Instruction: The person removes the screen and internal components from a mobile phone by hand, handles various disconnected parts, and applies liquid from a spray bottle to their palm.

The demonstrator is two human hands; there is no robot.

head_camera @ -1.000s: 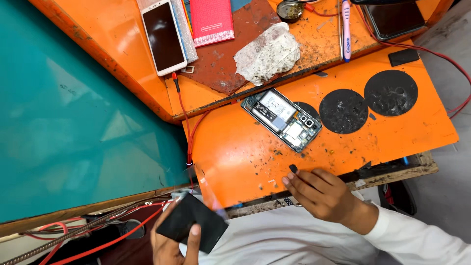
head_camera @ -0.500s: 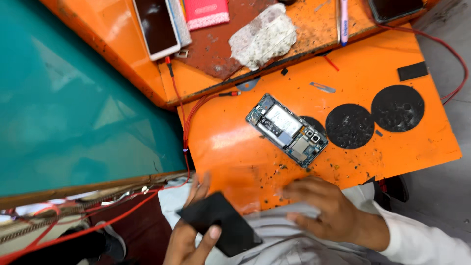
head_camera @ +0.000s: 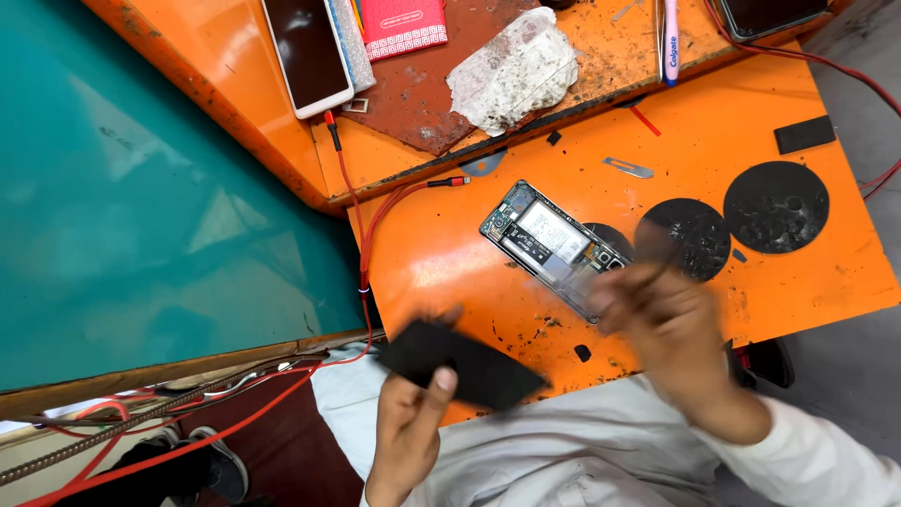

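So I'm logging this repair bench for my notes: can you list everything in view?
Opened phone: one, circuit parts bare, mid orange work surface.
White phone: one, dark screen, upper shelf.
Pink booklet: one, top edge.
Crumpled cloth: one, dirty white.
Black discs: three, one partly hidden.
Red cables: several.
Teal panel: one, left.
Left hand: holds flat black panel.
Right hand: blurred, over the opened phone.

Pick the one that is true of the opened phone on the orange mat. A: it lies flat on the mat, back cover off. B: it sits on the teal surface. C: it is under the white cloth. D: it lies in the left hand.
A: the opened phone lies flat on the orange mat with its insides showing, while the left hand holds a separate flat black piece.
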